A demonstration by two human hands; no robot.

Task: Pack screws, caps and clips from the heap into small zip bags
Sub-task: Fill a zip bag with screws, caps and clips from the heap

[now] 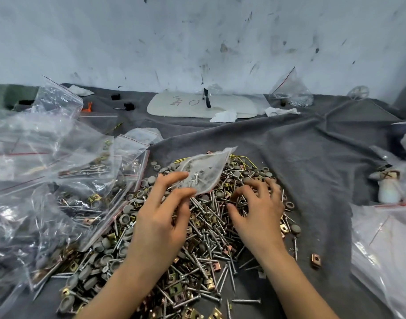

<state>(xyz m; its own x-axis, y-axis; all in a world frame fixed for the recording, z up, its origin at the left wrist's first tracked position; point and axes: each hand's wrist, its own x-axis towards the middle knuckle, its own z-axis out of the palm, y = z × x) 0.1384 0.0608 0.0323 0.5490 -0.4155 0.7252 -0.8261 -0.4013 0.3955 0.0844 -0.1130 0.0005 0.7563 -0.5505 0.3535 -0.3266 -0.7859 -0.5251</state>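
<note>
Head view: a scuffed, smudged white wall [197, 42] rises behind a rumpled grey cloth [312, 157] that covers the surface. In the middle of it lies the heap [209, 240] of screws, caps and clips. The left hand [160, 217] pinches a small zip bag [204, 173] just above the heap. The right hand [257, 208] digs into the screws with curled fingers; I cannot tell whether it holds any. Filled bags [59, 180] crowd the left.

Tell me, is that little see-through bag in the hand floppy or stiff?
Probably floppy: the little bag bends and crinkles where the left hand pinches it. Likely light too: only a few screws show inside. Its plastic looks thin and smooth, so it may slip.
</note>
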